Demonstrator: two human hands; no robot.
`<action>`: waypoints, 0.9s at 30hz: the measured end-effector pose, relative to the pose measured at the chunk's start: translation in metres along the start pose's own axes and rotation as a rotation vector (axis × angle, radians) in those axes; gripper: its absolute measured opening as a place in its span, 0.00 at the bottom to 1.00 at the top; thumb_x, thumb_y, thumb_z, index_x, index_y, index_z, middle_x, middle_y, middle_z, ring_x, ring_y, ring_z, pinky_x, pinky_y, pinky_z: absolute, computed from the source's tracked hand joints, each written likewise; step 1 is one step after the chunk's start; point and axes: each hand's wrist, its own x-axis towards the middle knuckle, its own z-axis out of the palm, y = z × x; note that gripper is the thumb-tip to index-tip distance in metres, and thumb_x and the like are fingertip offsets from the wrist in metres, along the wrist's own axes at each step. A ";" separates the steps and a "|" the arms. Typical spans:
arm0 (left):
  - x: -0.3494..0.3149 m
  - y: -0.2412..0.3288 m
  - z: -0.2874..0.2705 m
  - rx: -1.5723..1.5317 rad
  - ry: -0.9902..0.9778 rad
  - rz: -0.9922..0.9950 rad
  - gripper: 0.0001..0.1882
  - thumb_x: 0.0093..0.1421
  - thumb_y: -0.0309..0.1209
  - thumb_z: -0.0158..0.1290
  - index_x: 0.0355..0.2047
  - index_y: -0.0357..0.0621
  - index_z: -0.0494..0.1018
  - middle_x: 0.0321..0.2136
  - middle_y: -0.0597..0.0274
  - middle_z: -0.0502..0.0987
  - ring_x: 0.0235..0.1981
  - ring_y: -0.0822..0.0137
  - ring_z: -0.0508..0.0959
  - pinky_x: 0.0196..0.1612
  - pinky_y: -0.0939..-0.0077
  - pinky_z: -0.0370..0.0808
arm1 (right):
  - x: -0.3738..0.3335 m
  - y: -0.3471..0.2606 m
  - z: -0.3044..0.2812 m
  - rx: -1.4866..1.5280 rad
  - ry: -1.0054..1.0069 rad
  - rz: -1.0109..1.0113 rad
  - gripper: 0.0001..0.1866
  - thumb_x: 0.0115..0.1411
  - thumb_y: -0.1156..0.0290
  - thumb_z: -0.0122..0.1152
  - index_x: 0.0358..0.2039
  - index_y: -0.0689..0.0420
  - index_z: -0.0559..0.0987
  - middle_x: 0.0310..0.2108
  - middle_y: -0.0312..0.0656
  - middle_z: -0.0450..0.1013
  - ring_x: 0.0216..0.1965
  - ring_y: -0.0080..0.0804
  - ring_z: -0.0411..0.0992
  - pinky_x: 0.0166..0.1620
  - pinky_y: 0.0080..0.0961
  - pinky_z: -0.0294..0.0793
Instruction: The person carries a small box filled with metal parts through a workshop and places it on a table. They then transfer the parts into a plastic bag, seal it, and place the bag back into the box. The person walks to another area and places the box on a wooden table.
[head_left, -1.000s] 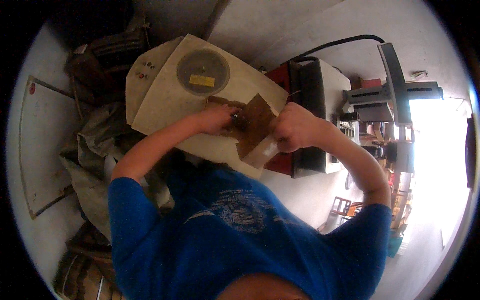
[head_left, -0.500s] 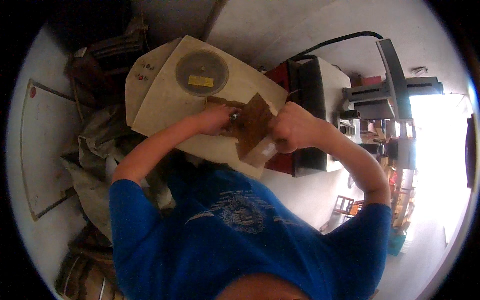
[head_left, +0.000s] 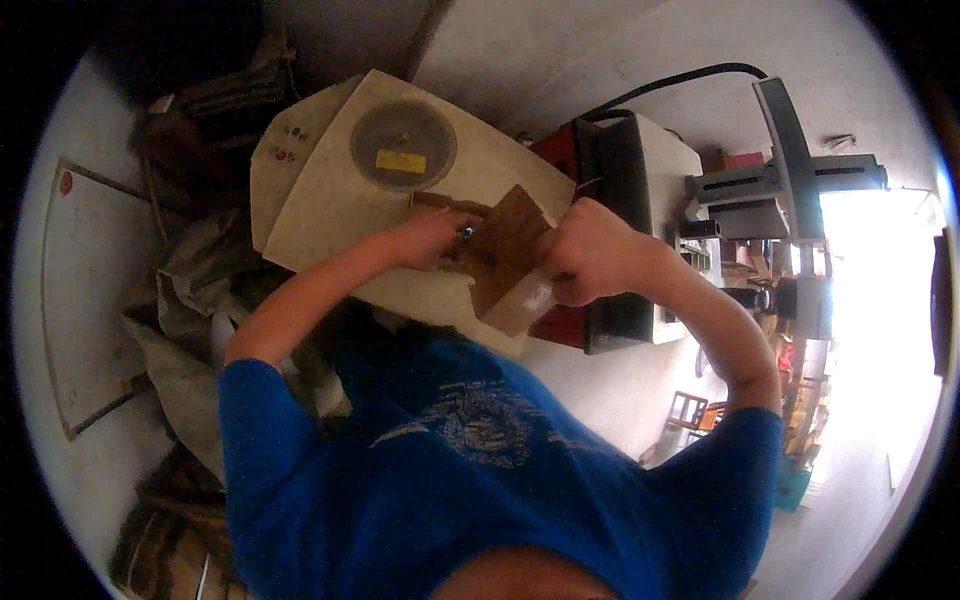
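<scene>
The brown sheet [head_left: 510, 240] is over the right-hand part of the beige machine [head_left: 335, 205], tilted, one corner pointing to the far side and a paler strip [head_left: 518, 308] along its near right edge. The right hand [head_left: 592, 255] is clamped on the sheet's right side, fingers curled in like a fist. The left hand [head_left: 432, 240] is at the sheet's left, fingers bent beside a small shiny piece [head_left: 466, 234]; I can't tell whether they grip it. The two hands are apart, with the sheet between them. Another flat brown piece [head_left: 432, 202] shows just beyond the left hand.

Farther back on the machine there's a round grille [head_left: 403, 120] with a yellow label [head_left: 401, 161] on it, and to the left some small knobs [head_left: 290, 145].

Just right of the machine is a red, black and white cabinet [head_left: 668, 185], a black hose [head_left: 690, 72] curving above it. Over to the left, crumpled grey cloth [head_left: 185, 300] lies near a white panel [head_left: 95, 300]. A chair [head_left: 688, 410] is off to the right, by a bright opening [head_left: 870, 330].
</scene>
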 end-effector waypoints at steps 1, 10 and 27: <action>0.000 -0.001 0.001 0.016 0.008 0.003 0.08 0.45 0.33 0.57 0.22 0.42 0.77 0.53 0.54 0.61 0.52 0.55 0.62 0.57 0.54 0.55 | 0.000 -0.001 -0.001 -0.009 -0.015 0.000 0.09 0.31 0.64 0.54 0.08 0.56 0.71 0.13 0.42 0.64 0.17 0.43 0.65 0.21 0.36 0.60; 0.000 0.003 -0.004 -0.031 -0.060 -0.060 0.07 0.44 0.33 0.57 0.23 0.45 0.77 0.53 0.62 0.59 0.52 0.59 0.63 0.59 0.54 0.52 | 0.001 -0.003 -0.003 0.002 -0.004 0.046 0.08 0.31 0.64 0.55 0.08 0.55 0.72 0.13 0.42 0.65 0.17 0.44 0.66 0.21 0.36 0.62; -0.009 0.002 0.003 0.129 0.197 0.004 0.02 0.46 0.28 0.52 0.21 0.44 0.73 0.30 0.56 0.69 0.38 0.56 0.69 0.47 0.57 0.63 | -0.066 0.033 0.180 0.318 0.709 0.615 0.07 0.33 0.71 0.60 0.18 0.56 0.77 0.25 0.45 0.70 0.28 0.43 0.70 0.31 0.33 0.72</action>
